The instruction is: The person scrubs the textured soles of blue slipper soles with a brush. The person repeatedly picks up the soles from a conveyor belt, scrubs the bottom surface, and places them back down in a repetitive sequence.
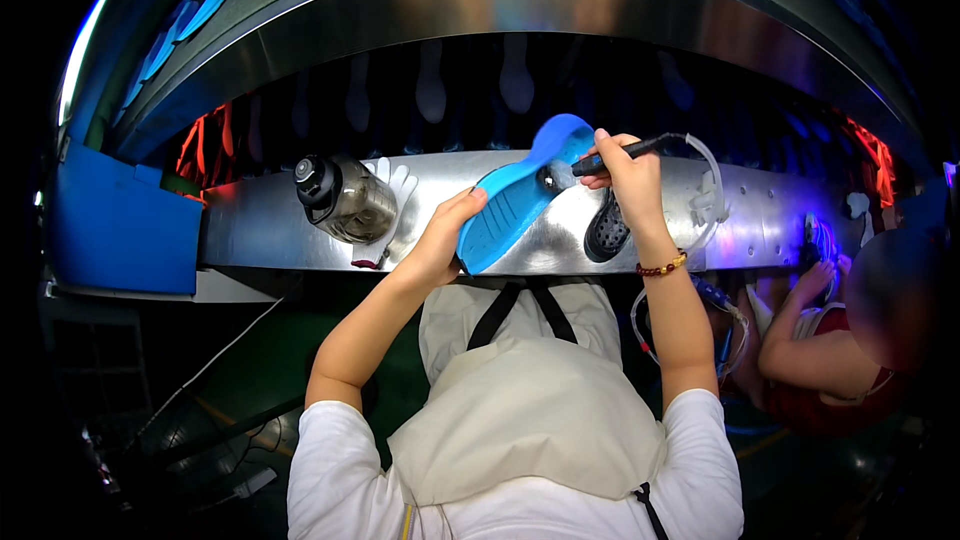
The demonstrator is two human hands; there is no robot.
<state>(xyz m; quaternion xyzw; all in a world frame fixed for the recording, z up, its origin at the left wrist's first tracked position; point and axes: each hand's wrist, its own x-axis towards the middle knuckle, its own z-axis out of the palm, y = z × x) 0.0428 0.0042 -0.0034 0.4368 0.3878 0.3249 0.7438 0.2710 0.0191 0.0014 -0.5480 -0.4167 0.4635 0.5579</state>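
Two hands work on one blue shoe sole [520, 195] above a long metal shelf [260, 230]. Going from the left: a dark bottle [343, 200] with a black cap lies on its side on the shelf, and a white glove [392, 202] lies touching it, at about 3 o'clock from it. Next, the left hand [440, 240] is closed on the lower end of the sole, thumb on top, fingers underneath. The sole is lifted over the shelf and tilted, its far end pointing to 1 o'clock. At that end the right hand [625, 172] is clenched on a black pen-shaped tool [630, 151] with a thin clear hose [712, 190] that runs off to 3 o'clock and then down. The tip of the tool seems to touch the upper part of the sole. A dark perforated shoe piece [607, 230] lies on the shelf at 6 o'clock from the right hand. At the far right, another person's hand [815, 280] is near the shelf edge.

I judge that the step in hand is treating the surface of the sole with the tool. The next move probably calls for a firm left grip and a slow, even guiding of the tip along the sole.
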